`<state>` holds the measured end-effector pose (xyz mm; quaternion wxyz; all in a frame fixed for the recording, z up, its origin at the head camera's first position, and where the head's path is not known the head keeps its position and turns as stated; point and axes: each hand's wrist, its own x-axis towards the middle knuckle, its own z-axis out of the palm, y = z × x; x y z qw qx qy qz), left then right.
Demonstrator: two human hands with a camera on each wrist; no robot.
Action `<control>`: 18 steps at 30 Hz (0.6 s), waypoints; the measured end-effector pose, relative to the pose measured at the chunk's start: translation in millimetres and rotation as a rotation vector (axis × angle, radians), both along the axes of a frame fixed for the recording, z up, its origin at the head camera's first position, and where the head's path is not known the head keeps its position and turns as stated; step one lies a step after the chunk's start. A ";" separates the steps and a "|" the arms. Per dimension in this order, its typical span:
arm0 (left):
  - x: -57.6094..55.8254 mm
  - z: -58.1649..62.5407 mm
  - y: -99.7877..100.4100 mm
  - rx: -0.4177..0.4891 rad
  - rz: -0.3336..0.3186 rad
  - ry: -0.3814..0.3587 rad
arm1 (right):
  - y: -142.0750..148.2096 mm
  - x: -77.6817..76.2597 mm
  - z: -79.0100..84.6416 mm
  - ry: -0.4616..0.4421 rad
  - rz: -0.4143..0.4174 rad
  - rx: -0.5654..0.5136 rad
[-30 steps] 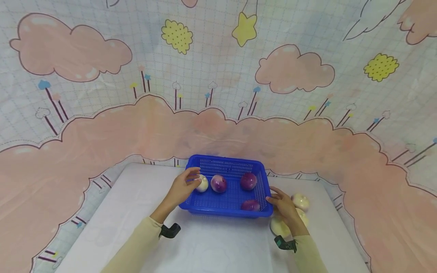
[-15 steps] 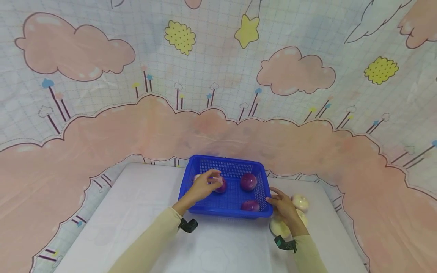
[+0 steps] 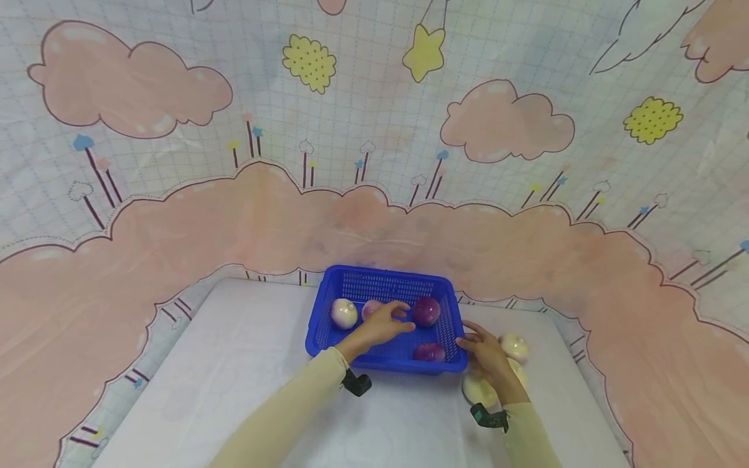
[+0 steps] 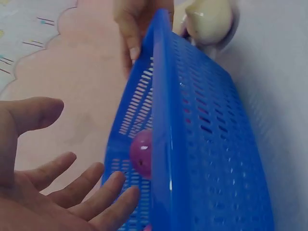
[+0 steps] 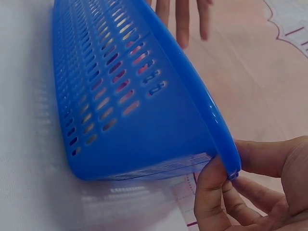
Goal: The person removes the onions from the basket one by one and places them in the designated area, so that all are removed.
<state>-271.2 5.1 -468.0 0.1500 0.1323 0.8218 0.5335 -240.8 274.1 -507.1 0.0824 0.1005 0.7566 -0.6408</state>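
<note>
The left hand (image 3: 377, 326) has moved along inside the blue basket (image 3: 404, 367). A second ago it was over the pale onion (image 3: 344, 314) at the basket's left end, then over the pink-and-white onion (image 3: 370, 308) beside it. Now it hangs past that one, partly covering it, with its fingertips reaching toward the far purple onion (image 3: 426, 311) in the basket's right half. Whether they touch that onion is hard to judge from the head view. The fingers are loosely spread, thumb well apart from them, and have hold of nothing.

The right hand (image 3: 487, 351) stays at the basket's right end, pinching its rim at the corner, digits on both sides of the edge. The basket itself has not shifted.

The near purple onion (image 3: 430, 352) lies by the basket's front wall, toward the right. All four onions are in the basket where they were, so the change appears to be in the left hand's position alone, with nothing added or taken out. Outside the basket, just to its right, pale onions (image 3: 514, 348) lie on the white table (image 3: 234, 377), partly hidden by the right hand.
</note>
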 end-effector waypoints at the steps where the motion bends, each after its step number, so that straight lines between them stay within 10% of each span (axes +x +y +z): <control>1: -1.3 -1.7 3.8 -0.013 -0.005 0.000 | -0.1 0.2 0.5 -0.002 -0.001 0.000; 18: -1.6 -24.7 50.3 -0.071 -0.020 -0.125 | 0.7 0.8 0.9 -0.009 0.002 -0.029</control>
